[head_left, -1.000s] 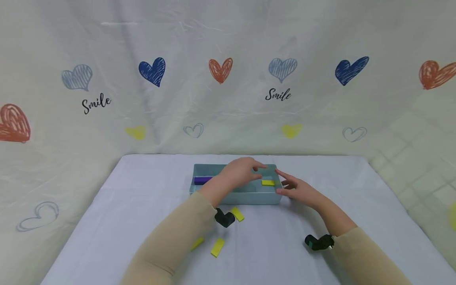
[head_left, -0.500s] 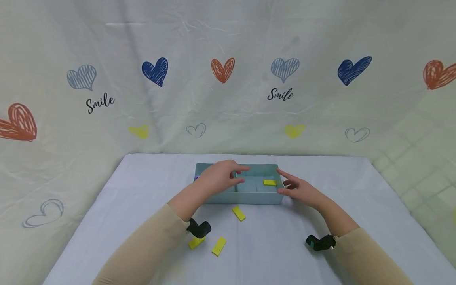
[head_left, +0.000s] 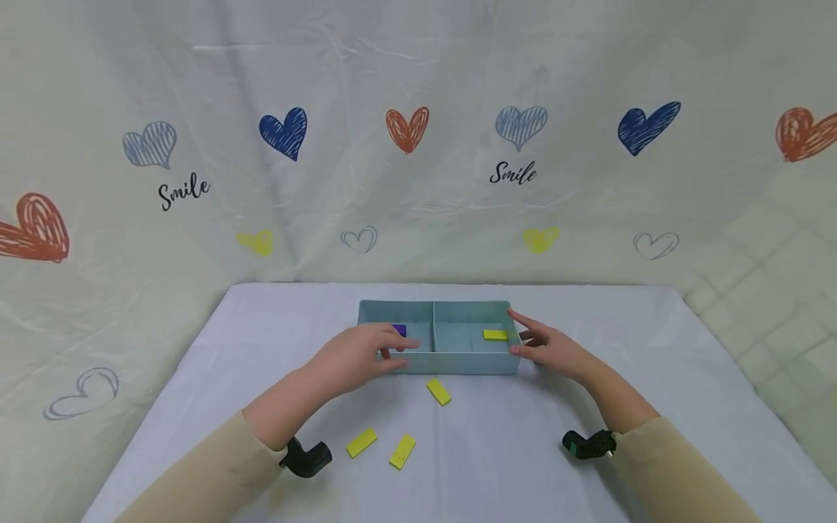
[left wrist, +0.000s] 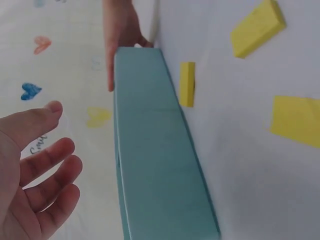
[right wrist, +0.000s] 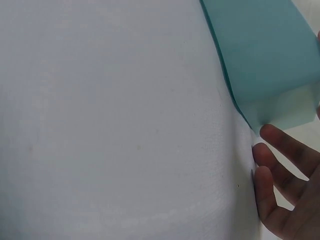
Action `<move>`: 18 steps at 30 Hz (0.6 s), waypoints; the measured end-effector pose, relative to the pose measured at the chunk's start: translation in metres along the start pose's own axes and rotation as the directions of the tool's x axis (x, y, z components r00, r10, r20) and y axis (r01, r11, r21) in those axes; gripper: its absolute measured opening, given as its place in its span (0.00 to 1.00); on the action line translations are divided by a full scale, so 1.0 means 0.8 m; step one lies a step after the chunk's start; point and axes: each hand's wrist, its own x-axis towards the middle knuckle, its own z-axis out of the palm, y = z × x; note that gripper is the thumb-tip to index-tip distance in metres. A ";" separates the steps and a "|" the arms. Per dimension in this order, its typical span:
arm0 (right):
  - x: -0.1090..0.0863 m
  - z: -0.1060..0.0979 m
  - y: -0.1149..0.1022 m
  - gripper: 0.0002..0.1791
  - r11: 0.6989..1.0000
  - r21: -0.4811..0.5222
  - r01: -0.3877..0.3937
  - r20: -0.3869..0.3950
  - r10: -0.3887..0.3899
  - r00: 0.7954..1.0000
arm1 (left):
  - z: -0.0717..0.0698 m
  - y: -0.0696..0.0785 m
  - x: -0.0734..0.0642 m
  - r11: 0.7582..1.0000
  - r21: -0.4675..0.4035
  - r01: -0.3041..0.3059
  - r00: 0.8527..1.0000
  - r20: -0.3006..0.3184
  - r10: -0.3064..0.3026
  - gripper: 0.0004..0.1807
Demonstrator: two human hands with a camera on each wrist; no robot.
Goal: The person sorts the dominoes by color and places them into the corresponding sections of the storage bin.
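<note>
Has drawn back left hand (head_left: 360, 356), spread and empty; keeps right hand (head_left: 547, 349) spread at box (head_left: 458, 364), leaving three yellow blocks (head_left: 438, 392) outside, nearside of left fingers.

One left hand (head_left: 356, 356) and one right hand (head_left: 554, 353) show, with two beige sleeves (head_left: 203, 468) and two black wrist cameras (head_left: 590, 444). There is one teal box (head_left: 451, 365), split into two compartments (head_left: 458, 330) by one divider (head_left: 434, 325). The yellow blocks number four: one inside the box (head_left: 495, 335) and three on the one table (head_left: 510, 450), those three (head_left: 439, 391) (head_left: 362, 442) (head_left: 402, 451) loose. At least one purple block (head_left: 399, 330) shows; the left hand covers part of its compartment, so I cannot rule out another. The one backdrop (head_left: 458, 43) carries two dark blue hearts (head_left: 283, 134), two striped light blue hearts (head_left: 521, 126), three red hearts (head_left: 407, 131), three outlined hearts (head_left: 359, 239), two full yellow hearts (head_left: 541, 240) and two "Smile" words (head_left: 513, 173).
</note>
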 end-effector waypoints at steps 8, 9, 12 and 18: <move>-0.002 0.000 0.000 0.45 1.000 0.005 -0.007 0.000 0.007 1.000 | 0.004 -0.015 -0.030 1.000 -0.011 0.002 1.000 0.031 -0.002 0.19; -0.002 0.000 0.000 0.45 1.000 0.006 -0.008 0.000 0.008 1.000 | 0.005 -0.017 -0.032 1.000 -0.010 0.007 0.999 0.041 -0.006 0.19; -0.002 -0.001 0.000 0.45 1.000 -0.002 -0.013 -0.006 0.013 1.000 | 0.008 -0.022 -0.039 1.000 -0.012 0.012 0.997 0.073 -0.011 0.19; -0.001 -0.001 -0.001 0.44 1.000 -0.001 -0.018 -0.007 0.018 1.000 | 0.020 -0.035 -0.053 1.000 -0.009 0.000 0.989 0.151 0.001 0.18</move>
